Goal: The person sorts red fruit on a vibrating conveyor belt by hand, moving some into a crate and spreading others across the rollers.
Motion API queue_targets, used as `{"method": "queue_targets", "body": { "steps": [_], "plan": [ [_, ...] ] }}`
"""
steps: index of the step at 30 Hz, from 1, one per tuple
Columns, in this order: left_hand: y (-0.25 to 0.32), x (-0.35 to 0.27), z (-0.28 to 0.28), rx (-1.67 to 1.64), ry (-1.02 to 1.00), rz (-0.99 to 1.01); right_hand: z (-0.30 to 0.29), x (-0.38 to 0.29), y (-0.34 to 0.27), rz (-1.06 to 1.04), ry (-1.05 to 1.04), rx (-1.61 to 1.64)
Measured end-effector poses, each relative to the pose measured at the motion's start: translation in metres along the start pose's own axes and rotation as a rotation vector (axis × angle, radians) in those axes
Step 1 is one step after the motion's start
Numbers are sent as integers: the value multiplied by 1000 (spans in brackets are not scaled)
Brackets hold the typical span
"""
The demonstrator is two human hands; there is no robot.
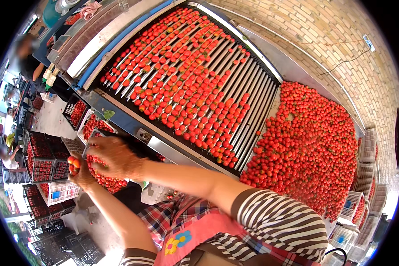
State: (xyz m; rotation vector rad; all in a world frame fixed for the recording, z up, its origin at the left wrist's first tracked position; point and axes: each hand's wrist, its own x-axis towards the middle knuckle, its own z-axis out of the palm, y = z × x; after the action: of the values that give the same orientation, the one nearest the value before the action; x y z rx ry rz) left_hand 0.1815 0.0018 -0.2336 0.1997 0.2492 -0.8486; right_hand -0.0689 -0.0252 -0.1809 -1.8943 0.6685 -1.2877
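Note:
My left hand (83, 174) is closed around several orange-red small tomatoes (73, 165), which show at its fingertips. Beside it, my right hand (116, 156) is blurred over a crate of red tomatoes (111, 183). Its fingers are curled but apart, and I see nothing between them. Both hands are at the near left side of a roller sorting conveyor (252, 99). Rows of red tomatoes (186, 89) lie between its metal rollers.
A large heap of tomatoes (309, 149) fills the conveyor's right end, by a brick wall (339, 43). Stacked dark crates (50, 153) stand at left, white crates (365, 173) at right. A person (28, 63) stands at the far left. A green leaf (109, 114) lies on the machine frame.

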Motion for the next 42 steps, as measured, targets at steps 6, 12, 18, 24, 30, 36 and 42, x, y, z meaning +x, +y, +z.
{"method": "queue_targets", "body": {
  "steps": [6, 12, 18, 24, 30, 36, 42],
  "plan": [
    [23, 59, -31, 53, 503, 73, -220, -194, 61, 715, 193, -331],
    [-114, 13, -76, 617, 12, -140, -416, -511, -25, 1746, 894, -1058],
    [-235, -96, -94, 1410, -451, -46, -400, -645, -39, 2019, 1350, -281],
    [-236, -129, -123, 2188, -802, 399, -368, -643, 24, 1837, 1471, 186],
    [-246, -157, -109, 2377, -813, 451, -375, -591, 76, 1684, 1367, 343],
    [-276, -177, -130, 2419, -1130, 549, -413, -523, 155, 1354, 1068, 630],
    [-251, -169, -121, 2489, -1187, 538, -346, -326, 178, 1171, 805, 677]
  ]
}}
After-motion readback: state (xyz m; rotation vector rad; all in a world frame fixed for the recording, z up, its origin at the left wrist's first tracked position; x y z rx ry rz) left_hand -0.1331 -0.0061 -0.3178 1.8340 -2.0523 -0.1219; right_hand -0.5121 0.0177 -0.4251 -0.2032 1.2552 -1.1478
